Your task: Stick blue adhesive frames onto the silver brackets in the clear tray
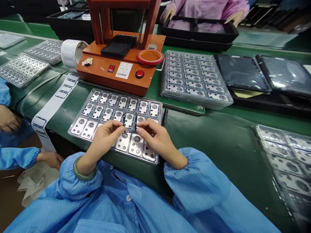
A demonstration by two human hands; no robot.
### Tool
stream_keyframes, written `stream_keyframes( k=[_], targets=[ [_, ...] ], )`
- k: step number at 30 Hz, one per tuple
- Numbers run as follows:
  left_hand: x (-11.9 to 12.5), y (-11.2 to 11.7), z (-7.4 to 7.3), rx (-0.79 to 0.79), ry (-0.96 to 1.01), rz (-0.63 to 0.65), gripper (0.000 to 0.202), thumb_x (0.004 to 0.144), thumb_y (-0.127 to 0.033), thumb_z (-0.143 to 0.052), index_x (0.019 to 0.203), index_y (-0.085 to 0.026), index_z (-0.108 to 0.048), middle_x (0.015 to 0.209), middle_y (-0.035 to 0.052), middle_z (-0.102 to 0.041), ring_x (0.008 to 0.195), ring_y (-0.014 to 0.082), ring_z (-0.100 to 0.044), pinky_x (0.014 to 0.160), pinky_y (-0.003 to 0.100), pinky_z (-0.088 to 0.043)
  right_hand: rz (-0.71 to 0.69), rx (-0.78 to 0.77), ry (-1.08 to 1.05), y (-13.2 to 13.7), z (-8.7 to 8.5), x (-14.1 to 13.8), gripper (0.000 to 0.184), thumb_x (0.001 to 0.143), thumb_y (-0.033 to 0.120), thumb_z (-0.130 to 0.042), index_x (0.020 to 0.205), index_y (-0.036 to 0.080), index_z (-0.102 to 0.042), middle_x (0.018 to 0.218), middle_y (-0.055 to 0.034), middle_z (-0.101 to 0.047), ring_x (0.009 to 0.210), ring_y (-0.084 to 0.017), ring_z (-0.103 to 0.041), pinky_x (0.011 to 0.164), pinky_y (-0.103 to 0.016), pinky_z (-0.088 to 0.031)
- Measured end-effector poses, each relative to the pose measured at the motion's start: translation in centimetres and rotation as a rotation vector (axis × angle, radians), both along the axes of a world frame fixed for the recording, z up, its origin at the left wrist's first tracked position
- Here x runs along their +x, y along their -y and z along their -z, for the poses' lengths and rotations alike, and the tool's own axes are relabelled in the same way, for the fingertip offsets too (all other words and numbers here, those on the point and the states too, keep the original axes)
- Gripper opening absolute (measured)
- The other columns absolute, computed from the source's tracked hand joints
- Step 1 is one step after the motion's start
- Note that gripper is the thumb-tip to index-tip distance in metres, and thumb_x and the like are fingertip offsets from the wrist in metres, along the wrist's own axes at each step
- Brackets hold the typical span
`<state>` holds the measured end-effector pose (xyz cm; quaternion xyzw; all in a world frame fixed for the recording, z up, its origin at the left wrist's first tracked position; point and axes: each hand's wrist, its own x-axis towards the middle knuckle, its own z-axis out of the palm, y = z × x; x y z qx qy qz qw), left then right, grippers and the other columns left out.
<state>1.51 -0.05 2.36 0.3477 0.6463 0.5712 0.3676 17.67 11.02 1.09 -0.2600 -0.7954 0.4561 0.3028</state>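
Frame edges (124, 120) between both hands (104, 142) (157, 139)

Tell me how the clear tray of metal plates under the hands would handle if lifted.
The clear plastic tray looks thin and moulded, so it probably flexes when lifted by one edge. Its glossy rim may feel slippery. The uncovered metal plates could shift or slide if it tilts.

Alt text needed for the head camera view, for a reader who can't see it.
The left hand and right hand pinch a thin dark-edged frame over a clear tray of silver metal parts on a green workbench, beside an orange bench machine.
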Motion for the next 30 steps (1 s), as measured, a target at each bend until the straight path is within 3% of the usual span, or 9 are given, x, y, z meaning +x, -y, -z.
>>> stream_keyframes(
  k=[4,14,21,30],
  targets=[
    [0.7,-0.3,0.3,-0.008,-0.021,0.051,0.015,0.078,-0.033,-0.068,0.082,-0.018,-0.064,0.079,0.0008,-0.066,0.075,0.0124,-0.06,0.073,0.024,-0.046,0.006,-0.092,-0.033,0.2,-0.2,0.2,0.016,0.085,0.033,-0.061,0.078,0.019,-0.063,0.072,-0.0003,-0.063,0.061,-0.012,-0.055,0.056,-0.025,-0.043],
    [3.1,-3.1,-0.4,-0.008,-0.107,0.152,0.013,0.081,-0.031,-0.063,0.082,-0.018,-0.064,0.078,0.0,-0.065,0.072,0.0121,-0.059,0.069,0.025,-0.046,0.249,-0.105,-0.043,0.4,-0.6,3.4,0.017,0.081,0.033,-0.063,0.071,0.019,-0.062,0.066,0.0013,-0.059,0.058,-0.011,-0.051,0.055,-0.025,-0.041],
    [4.6,-5.2,-0.2,-0.101,-0.465,0.215,0.007,0.083,-0.019,-0.059,0.077,-0.018,-0.063,0.087,0.0029,-0.063,0.083,0.0157,-0.059,0.079,0.031,-0.047,0.411,-0.279,0.031,0.2,0.5,4.7,0.023,0.077,0.039,-0.065,0.069,0.018,-0.062,0.06,0.0022,-0.056,0.05,-0.01,-0.043,0.052,-0.025,-0.037],
    [5.0,-5.7,0.8,-0.19,-0.63,0.205,0.01,0.084,-0.02,-0.058,0.076,-0.019,-0.063,0.091,0.0032,-0.061,0.086,0.0178,-0.061,0.082,0.034,-0.047,0.426,-0.358,0.112,0.2,1.5,4.2,0.025,0.077,0.04,-0.064,0.067,0.017,-0.061,0.06,0.0023,-0.056,0.052,-0.011,-0.044,0.052,-0.025,-0.036]
  ],
)
